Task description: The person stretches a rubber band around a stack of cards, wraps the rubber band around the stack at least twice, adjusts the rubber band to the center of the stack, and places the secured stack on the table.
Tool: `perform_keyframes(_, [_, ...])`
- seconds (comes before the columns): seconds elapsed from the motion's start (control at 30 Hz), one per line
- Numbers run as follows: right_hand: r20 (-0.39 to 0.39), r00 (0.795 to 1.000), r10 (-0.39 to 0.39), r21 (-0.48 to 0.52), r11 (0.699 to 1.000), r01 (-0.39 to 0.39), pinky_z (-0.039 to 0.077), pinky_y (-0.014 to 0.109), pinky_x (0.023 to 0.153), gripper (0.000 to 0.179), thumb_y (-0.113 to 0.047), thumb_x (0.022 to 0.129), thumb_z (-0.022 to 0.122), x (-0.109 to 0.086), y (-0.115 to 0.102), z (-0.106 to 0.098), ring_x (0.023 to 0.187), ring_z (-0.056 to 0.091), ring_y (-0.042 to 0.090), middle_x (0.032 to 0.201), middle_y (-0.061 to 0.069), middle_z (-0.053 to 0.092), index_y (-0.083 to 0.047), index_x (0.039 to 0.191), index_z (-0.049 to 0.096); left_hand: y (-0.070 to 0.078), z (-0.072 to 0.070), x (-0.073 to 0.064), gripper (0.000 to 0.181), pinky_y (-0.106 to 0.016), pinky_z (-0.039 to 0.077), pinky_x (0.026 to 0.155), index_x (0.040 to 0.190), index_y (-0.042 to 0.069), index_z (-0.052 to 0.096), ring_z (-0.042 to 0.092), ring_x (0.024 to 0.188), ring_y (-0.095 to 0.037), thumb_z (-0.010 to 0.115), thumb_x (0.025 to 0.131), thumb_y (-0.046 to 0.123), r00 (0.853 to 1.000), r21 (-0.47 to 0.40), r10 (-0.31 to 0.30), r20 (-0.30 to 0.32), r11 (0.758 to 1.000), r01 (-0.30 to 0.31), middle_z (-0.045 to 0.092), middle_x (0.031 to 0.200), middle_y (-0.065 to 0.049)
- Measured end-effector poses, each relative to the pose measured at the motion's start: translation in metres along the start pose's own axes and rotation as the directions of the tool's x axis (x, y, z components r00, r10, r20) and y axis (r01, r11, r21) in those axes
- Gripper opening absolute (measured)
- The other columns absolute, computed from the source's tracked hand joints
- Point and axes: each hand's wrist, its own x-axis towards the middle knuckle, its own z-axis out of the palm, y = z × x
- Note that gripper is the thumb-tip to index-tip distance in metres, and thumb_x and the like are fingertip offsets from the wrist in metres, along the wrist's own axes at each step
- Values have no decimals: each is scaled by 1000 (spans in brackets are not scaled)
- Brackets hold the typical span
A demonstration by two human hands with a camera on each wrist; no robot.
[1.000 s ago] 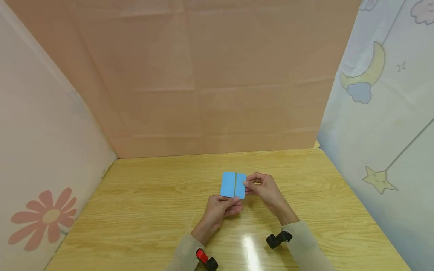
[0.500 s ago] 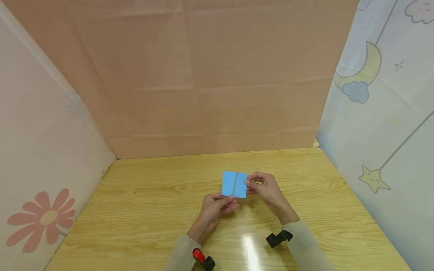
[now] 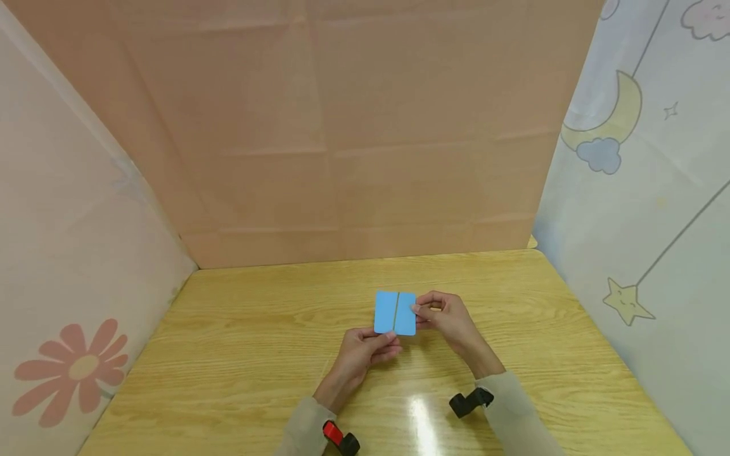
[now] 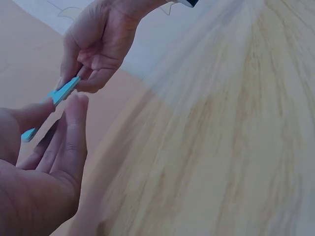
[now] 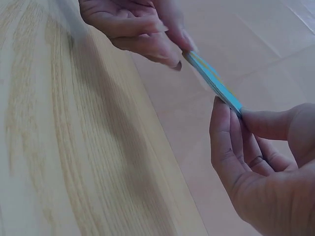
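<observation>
Left hand, right hand, both pinching one blue stack; one yellow band across

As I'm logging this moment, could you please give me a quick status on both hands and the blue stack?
Left hand pinches near edge, right hand pinches right edge. Blue stack off the table, band across its face. No obstruction seen.

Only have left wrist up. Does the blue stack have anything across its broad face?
Observer: Yes. In the head view, a thin yellowish band runs across the broad face of the blue stack.
Operator: Where's the left hand relative to that?
Observer: Head view puts the left hand at the stack's near edge, by the band's near end.
</observation>
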Motion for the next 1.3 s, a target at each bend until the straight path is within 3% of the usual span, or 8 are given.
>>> perform_keyframes(0.17, [3,1000,-6,-5,1000,6,68,38,79,24,-2,100,69,0,0,-1,76,74,17,93,7,66,15,116,64,5,-10,1,42,-32,67,84,130,-8,67,81,90,-18,74,100,21,1000,13,-8,14,1000,8,81,105,-16])
perform_keyframes(0.43, [23,999,25,-17,1000,-24,68,47,81,21,-2,100,68,0,1,1,75,75,18,90,7,70,14,113,65,14,-22,4,49,-40,66,92,135,-7,66,79,93,-19,73,101,28,999,91,13,-43,996,-10,78,114,-15])
perform_keyframes(0.53, [26,999,36,-19,999,-35,68,47,81,19,-3,100,69,0,2,4,76,74,19,91,8,70,13,111,66,18,-24,6,47,-42,66,93,132,-6,68,78,90,-17,75,100,29,996,101,15,-83,995,-7,78,110,-10])
perform_keyframes(0.7, [36,998,50,-15,999,-49,68,47,82,18,-3,100,69,0,4,7,78,73,19,91,7,71,12,110,67,21,-28,7,43,-34,67,85,127,-4,72,76,86,-14,76,99,28,992,117,12,-128,993,3,79,100,-4])
perform_keyframes(0.93, [72,996,48,-16,999,-47,68,43,81,21,-6,101,70,1,7,8,80,72,19,93,5,71,11,112,66,25,-36,10,40,-30,67,84,127,-4,73,77,89,-14,75,100,26,990,127,9,-140,992,9,80,102,-7])
perform_keyframes(1.3, [66,996,64,-18,998,-63,67,40,79,18,-5,100,70,1,10,9,79,72,18,91,4,72,9,111,67,27,-39,12,37,-30,67,84,126,-6,73,77,87,-13,76,98,19,993,143,7,-117,990,10,81,99,-5])
